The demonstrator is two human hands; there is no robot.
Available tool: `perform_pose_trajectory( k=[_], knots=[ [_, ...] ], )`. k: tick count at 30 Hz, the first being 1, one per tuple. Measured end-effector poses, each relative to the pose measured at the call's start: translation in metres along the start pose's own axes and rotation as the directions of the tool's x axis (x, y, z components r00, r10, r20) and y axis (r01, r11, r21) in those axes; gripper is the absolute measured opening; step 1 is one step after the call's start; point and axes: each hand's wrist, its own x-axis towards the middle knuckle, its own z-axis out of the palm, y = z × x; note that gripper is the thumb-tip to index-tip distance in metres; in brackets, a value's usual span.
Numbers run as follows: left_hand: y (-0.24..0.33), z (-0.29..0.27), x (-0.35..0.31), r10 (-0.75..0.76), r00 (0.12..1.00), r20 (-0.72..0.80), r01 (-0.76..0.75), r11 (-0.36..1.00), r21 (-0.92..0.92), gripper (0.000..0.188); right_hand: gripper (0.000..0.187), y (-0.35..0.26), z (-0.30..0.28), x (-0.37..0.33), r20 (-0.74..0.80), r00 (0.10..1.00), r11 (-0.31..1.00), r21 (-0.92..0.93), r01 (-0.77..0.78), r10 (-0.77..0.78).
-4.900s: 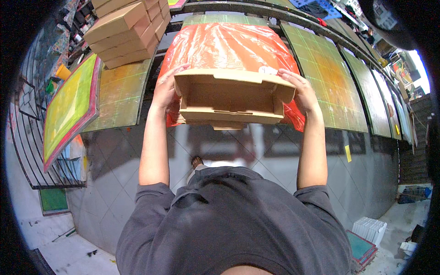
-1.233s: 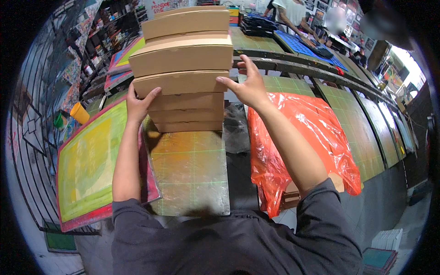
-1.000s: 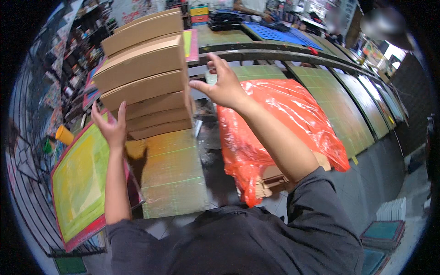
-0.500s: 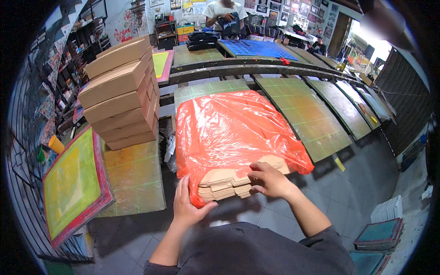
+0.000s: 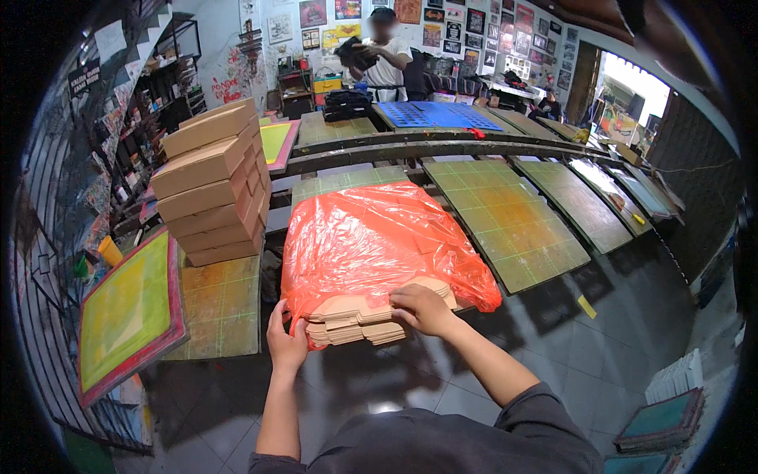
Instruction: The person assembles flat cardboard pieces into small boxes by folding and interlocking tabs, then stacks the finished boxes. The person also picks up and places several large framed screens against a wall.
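Note:
An orange plastic bag (image 5: pixel 379 237) lies on a green gridded table and covers a pile of flat cardboard box blanks (image 5: pixel 355 320) that stick out at its near end. My right hand (image 5: pixel 421 306) rests on top of the protruding blanks, fingers curled over the uppermost one. My left hand (image 5: pixel 286 345) is at the pile's near left corner, touching the bag's edge and the blanks from below. To the left stands a tall stack of folded cardboard boxes (image 5: pixel 212 183).
A red-framed printing screen (image 5: pixel 130 312) with yellow-green mesh leans at the left. More green gridded tables (image 5: pixel 505 217) fan out to the right. A person (image 5: pixel 383 59) stands at the far table with a blue screen (image 5: pixel 446 116). Framed screens (image 5: pixel 659 423) lie on the tiled floor.
Earlier both hands steadied the tall box stack at the left. They have since come down to the orange bag, and now grip the flat blanks at its near end.

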Motion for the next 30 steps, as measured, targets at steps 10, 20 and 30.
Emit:
perform_pose_trajectory(
  k=[10,20,30],
  knots=[
    [0.002,-0.004,-0.010,0.014,0.996,-0.084,-0.016,1.000,-0.014,0.044,0.039,0.008,0.018,-0.008,-0.196,0.954,0.964,-0.180,0.195,-0.229],
    [0.020,-0.011,-0.017,0.052,0.994,-0.093,-0.039,0.990,0.132,0.044,0.021,0.000,0.031,-0.022,-0.432,0.884,0.980,0.006,0.199,-0.177],
    [0.017,-0.010,-0.016,0.108,0.992,-0.071,-0.099,0.988,0.122,0.038,0.017,0.016,0.012,-0.022,-0.386,0.906,0.984,-0.026,0.175,-0.172]
  ],
)
